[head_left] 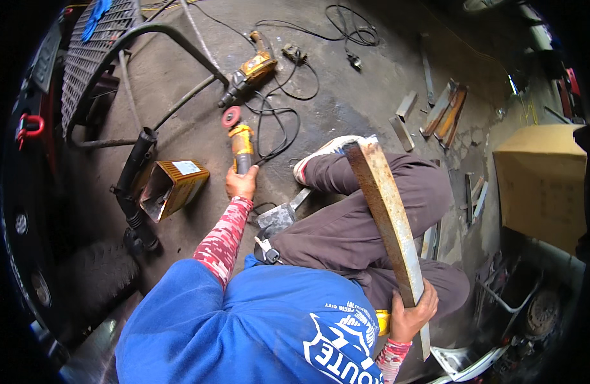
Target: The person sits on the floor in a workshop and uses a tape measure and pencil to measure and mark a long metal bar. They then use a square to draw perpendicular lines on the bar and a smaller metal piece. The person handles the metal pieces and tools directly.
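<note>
Concrete floor: left hand (242, 183) wraps grinder (240, 144), axis running far. Right hand (411, 315) grips near end of steel bar (387, 217) across the lap.

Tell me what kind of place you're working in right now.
Likely a metal or vehicle repair workshop: bare concrete floor, left hand on an angle grinder, right hand holding a rusty steel bar, metal offcuts lying around.

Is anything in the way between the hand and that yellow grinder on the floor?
No. The left hand is already gripping the yellow grinder by its rear end, so nothing sits between them. The right hand holds the rusty metal bar.
</note>
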Motion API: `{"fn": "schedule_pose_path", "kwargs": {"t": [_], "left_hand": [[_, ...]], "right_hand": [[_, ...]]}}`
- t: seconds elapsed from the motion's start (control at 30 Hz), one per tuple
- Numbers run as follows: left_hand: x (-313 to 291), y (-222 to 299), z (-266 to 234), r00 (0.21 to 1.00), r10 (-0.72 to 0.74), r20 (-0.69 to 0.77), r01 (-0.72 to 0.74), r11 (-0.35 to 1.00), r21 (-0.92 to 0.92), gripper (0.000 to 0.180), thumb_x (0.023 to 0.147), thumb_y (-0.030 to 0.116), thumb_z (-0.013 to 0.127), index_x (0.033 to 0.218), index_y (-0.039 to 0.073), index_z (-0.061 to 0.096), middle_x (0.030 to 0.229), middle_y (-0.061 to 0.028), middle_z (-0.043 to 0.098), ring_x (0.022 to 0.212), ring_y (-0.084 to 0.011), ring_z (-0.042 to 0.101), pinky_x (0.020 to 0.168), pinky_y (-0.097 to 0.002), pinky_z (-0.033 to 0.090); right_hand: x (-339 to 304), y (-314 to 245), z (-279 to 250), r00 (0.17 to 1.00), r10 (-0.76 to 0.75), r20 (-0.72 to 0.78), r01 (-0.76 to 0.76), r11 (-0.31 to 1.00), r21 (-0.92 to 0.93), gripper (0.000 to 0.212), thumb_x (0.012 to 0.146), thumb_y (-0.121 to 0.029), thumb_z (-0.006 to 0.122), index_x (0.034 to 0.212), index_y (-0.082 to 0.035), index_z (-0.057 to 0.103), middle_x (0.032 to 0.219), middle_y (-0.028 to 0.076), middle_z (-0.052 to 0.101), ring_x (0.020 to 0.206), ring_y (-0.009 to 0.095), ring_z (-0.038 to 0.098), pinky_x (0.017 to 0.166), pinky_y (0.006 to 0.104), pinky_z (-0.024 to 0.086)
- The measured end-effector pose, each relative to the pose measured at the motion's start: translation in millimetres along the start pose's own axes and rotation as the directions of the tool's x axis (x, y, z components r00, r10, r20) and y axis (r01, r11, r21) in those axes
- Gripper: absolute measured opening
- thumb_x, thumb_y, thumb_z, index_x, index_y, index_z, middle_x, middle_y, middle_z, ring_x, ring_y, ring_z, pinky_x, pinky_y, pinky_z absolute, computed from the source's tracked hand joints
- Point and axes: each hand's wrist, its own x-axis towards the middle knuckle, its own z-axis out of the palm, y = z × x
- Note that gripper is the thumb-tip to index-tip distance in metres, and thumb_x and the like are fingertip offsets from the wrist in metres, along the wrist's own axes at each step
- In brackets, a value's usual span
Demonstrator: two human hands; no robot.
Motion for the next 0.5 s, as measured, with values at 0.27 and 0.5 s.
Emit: {"fn": "schedule_pose_path", "kwargs": {"t": [0.27, 0.5], "left_hand": [[19.9, -44.8, 21.2, 0.996, -0.017, -0.083, 0.046, 0.932, 0.359, 0.076, 0.075, 0.056, 0.087, 0.130, 0.009, 0.066, 0.112, -0.0247, 0.077, 0.104, -0.0459, 0.074, 0.092, -0.0571, 0.058], [18.2, -52.6, 39.1, 0.993, -0.099, 0.061, 0.050, 0.836, 0.547, 0.080, 0.080, 0.070, 0.080, 0.119, 0.003, 0.061, 0.114, -0.0273, 0.075, 0.108, -0.0482, 0.073, 0.094, -0.0576, 0.056]], "right_hand": [[16.3, -1.7, -7.5, 0.999, 0.028, 0.022, -0.030, 0.992, 0.125, 0.064, 0.065, -0.012, 0.075, 0.128, -0.002, 0.072, 0.099, 0.021, 0.069, 0.092, 0.043, 0.065, 0.087, 0.0503, 0.051], [34.3, -7.3, -11.2, 0.992, 0.126, 0.000, -0.123, 0.970, 0.211, 0.064, 0.067, -0.008, 0.076, 0.130, 0.003, 0.070, 0.107, 0.024, 0.072, 0.098, 0.044, 0.070, 0.093, 0.0475, 0.054]]}}
